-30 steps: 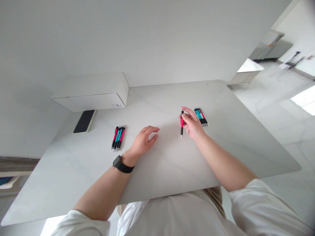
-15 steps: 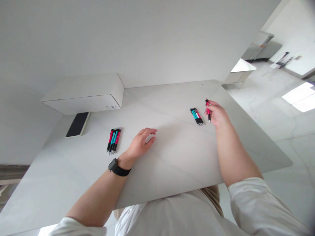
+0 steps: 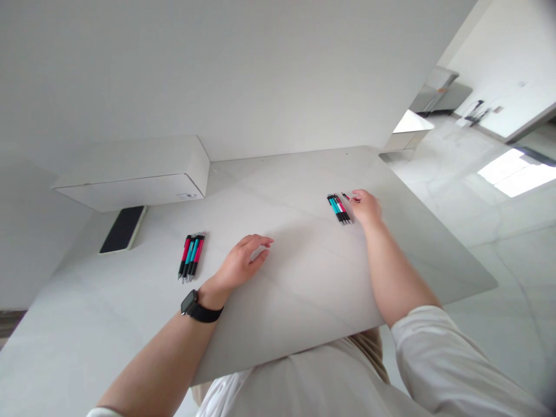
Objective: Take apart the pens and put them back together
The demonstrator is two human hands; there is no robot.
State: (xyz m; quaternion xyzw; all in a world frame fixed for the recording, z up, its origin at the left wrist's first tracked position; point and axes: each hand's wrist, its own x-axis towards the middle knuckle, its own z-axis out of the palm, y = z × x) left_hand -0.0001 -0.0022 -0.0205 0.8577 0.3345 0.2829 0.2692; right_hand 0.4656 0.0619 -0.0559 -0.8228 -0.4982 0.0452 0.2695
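Close to the right-hand row of pens, my right hand is closed on a pen. Only one end of that pen shows past my fingers; the hand covers the rest. The row beside it has teal and red pens with black grips, lying side by side. My left hand rests on the table with nothing in it, thumb and fingers apart. To its left lies a second row of red and teal pens, a short gap from my wrist.
A long white box stands against the wall at the back left. A dark-screened phone lies in front of it. The pale table has its right edge beside a shiny floor.
My right hand has turned and come lower over the table with the red pen, which shows less now. My left hand keeps its pose. The view has shifted slightly.
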